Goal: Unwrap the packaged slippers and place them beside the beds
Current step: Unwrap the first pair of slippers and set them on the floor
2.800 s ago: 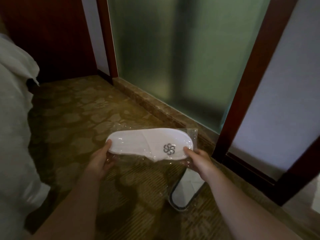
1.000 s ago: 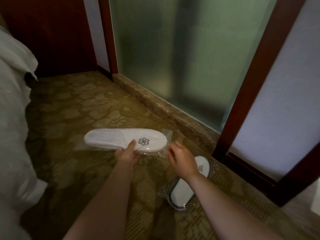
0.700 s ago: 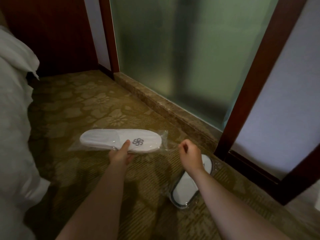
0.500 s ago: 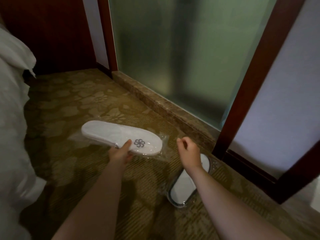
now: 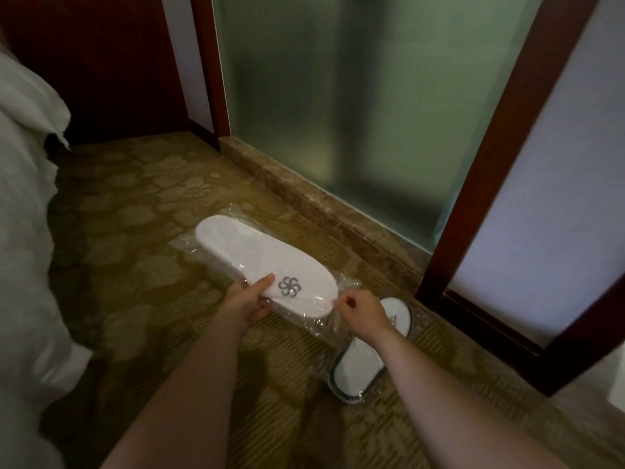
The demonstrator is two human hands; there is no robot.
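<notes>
Plastic wrapper [image 5: 318, 324] now pinched by right hand [image 5: 363, 311]; left hand [image 5: 245, 301] grips slippers [image 5: 257, 257].

No words or numbers can be read. The one sign we find is a grey pinwheel emblem [image 5: 289, 286] of curled strokes, printed on the toe of the white slipper [image 5: 243, 252] and seen through its clear wrapper [image 5: 346, 285]. On the second slipper [image 5: 358, 367], on the carpet, a faint grey mark beside the right hand [image 5: 363, 311] is too hidden for us to read.
</notes>
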